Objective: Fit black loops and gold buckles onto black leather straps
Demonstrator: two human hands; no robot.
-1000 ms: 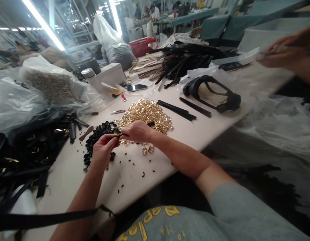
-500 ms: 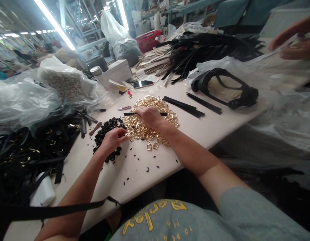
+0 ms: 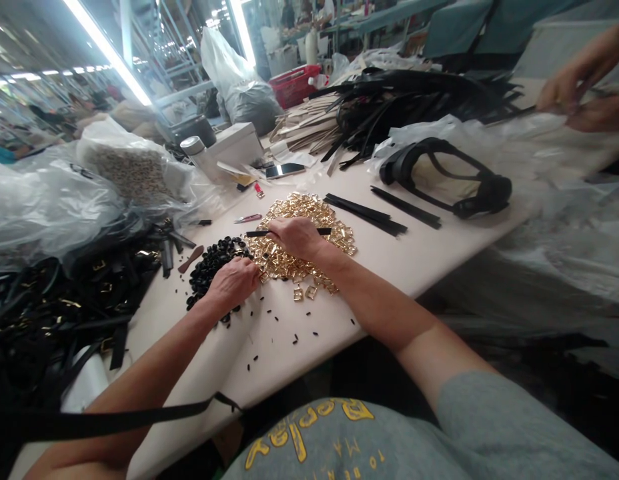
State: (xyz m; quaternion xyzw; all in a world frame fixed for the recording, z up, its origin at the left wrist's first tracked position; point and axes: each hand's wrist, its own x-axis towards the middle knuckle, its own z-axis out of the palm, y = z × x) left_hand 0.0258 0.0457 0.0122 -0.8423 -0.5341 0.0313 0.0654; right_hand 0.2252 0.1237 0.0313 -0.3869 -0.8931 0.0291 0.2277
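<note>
My right hand [image 3: 298, 237] is closed around a thin black strap [image 3: 258, 233], whose two ends stick out on either side of the fist. It hangs over a pile of gold-coloured metal buckles [image 3: 307, 206]. My left hand [image 3: 235, 281] is at the pile's left lower edge, back of the hand up and fingers curled together; whatever they pinch is hidden. Under and beside that hand lies a heap of small black loops [image 3: 220, 255]. Two loose buckles [image 3: 298, 293] lie just below the gold pile.
Black strips [image 3: 364, 213] lie right of the buckles, beside a black head-strap frame [image 3: 447, 177]. Small snips [image 3: 248, 218] and a phone [image 3: 285, 170] are behind. Finished-looking black straps with buckles [image 3: 39, 320] fill the left. At far right are another person's hands [image 3: 584, 87].
My left hand has turned palm-down and moved slightly right to the buckle pile's edge, fingers closing. My right hand keeps the strap, a touch lower in view. The other person's hands shifted.
</note>
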